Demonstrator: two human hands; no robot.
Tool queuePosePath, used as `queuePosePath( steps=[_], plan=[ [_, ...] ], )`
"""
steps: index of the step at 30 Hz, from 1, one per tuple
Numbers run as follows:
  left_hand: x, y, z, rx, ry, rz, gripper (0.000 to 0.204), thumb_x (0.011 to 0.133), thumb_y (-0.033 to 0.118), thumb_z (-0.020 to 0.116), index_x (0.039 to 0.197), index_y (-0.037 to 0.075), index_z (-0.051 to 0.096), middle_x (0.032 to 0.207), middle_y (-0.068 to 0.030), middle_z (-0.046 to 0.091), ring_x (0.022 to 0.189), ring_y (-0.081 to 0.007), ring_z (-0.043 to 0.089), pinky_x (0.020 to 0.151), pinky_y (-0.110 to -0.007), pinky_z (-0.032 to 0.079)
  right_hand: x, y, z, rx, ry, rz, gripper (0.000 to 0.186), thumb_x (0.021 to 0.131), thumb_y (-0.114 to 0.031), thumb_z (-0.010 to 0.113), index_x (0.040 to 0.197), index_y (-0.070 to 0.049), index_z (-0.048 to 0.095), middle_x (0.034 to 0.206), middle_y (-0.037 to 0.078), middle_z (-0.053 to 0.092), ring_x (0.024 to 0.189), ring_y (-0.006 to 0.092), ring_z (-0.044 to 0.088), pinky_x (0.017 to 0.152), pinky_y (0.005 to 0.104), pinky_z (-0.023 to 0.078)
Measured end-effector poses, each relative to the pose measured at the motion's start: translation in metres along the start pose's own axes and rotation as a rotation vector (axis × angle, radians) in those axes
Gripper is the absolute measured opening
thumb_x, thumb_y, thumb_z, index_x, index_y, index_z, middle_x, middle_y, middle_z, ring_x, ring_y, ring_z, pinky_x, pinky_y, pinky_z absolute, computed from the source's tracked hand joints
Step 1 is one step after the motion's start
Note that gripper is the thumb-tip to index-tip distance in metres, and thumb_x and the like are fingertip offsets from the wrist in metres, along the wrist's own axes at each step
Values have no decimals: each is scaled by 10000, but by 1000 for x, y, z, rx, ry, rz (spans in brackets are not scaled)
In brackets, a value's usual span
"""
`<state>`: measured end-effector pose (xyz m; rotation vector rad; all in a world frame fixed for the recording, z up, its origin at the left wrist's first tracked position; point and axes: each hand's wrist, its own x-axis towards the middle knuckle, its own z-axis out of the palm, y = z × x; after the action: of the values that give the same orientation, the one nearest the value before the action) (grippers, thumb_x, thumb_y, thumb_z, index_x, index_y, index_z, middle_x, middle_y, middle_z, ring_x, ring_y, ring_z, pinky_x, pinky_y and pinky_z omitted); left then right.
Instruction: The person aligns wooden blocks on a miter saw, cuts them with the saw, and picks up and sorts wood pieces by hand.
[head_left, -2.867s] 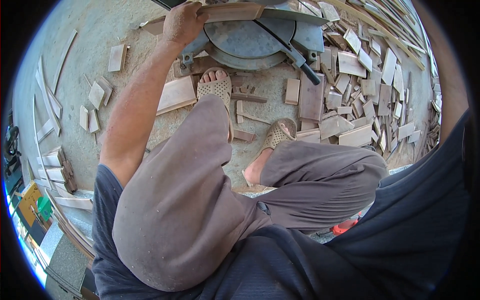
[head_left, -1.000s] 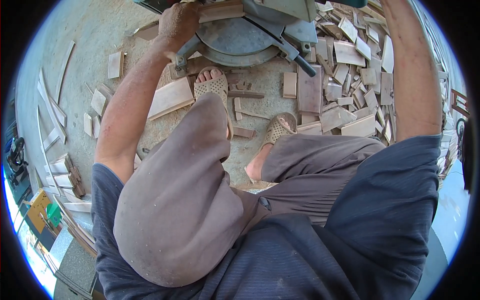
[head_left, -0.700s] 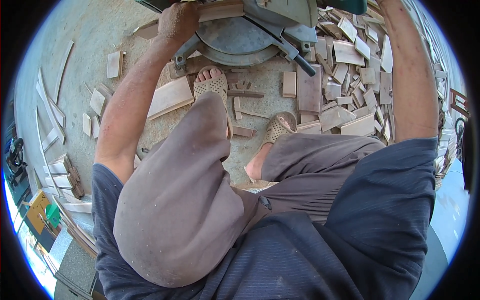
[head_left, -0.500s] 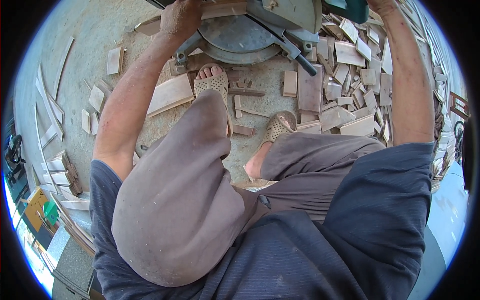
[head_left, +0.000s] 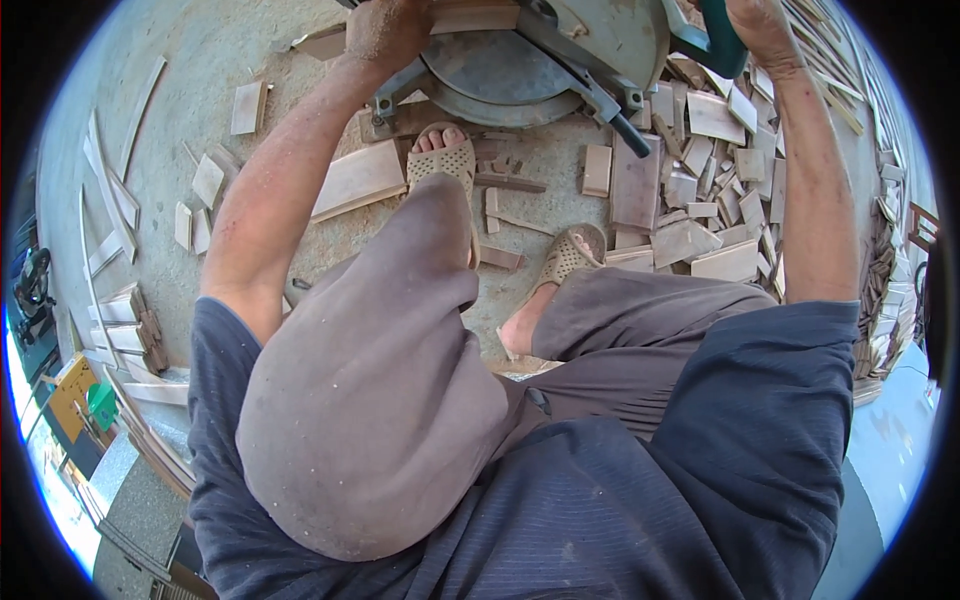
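A mitre saw with a round grey metal base [head_left: 495, 75] stands on the floor in front of me, cut by the top edge. My right hand [head_left: 762, 30] is closed round its dark green handle [head_left: 722, 35], right of the grey saw head [head_left: 620, 35]. At the left of the base, my left hand [head_left: 390, 35], dusted with sawdust, is closed at the end of a wooden board [head_left: 475, 16] lying across the saw. Most of its fingertips are out of sight. The blade does not show.
Wooden offcuts [head_left: 715, 115] lie heaped right of the saw. A larger board [head_left: 360, 180] lies by my left sandal [head_left: 440, 165]; my right sandal [head_left: 570, 255] is near more offcuts. Thin strips [head_left: 105, 190] and stacked blocks [head_left: 125, 325] lie at left. A dark adjustment lever [head_left: 630, 137] juts from the base.
The view has shifted, so the saw and floor sit farther right. The saw handle, with my right hand on it, has come slightly nearer to me. My left hand stays by the board.
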<state>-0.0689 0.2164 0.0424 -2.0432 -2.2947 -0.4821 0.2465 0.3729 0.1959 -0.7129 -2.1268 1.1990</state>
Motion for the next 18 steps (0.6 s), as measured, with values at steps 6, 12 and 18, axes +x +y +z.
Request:
queuePosePath(
  steps=[6, 12, 18],
  plan=[
    [6, 5, -19, 118, -145, 95, 168, 822, 223, 644, 781, 77, 716, 740, -174, 684, 724, -376, 690, 658, -506, 551, -2, -6, 0, -31, -6, 97, 586, 958, -515, 621, 1308, -49, 558, 902, 33, 656, 816, 87, 628, 675, 231, 513],
    [4, 1, -8, 31, -108, 146, 155, 798, 233, 666, 752, 91, 711, 734, -158, 683, 724, -367, 688, 655, -494, 551, -5, -3, 5, 31, -8, 15, 612, 937, -549, 634, 1303, -63, 569, 889, 26, 648, 754, 66, 598, 636, 214, 494],
    [-15, 2, -41, -35, -96, 16, 178, 822, 227, 649, 822, 55, 698, 789, -181, 683, 748, -371, 666, 674, -489, 520, 8, -5, -2, 53, -80, 21, 581, 943, -550, 626, 1244, -54, 605, 894, 15, 642, 760, 72, 587, 656, 229, 486]
  ],
)
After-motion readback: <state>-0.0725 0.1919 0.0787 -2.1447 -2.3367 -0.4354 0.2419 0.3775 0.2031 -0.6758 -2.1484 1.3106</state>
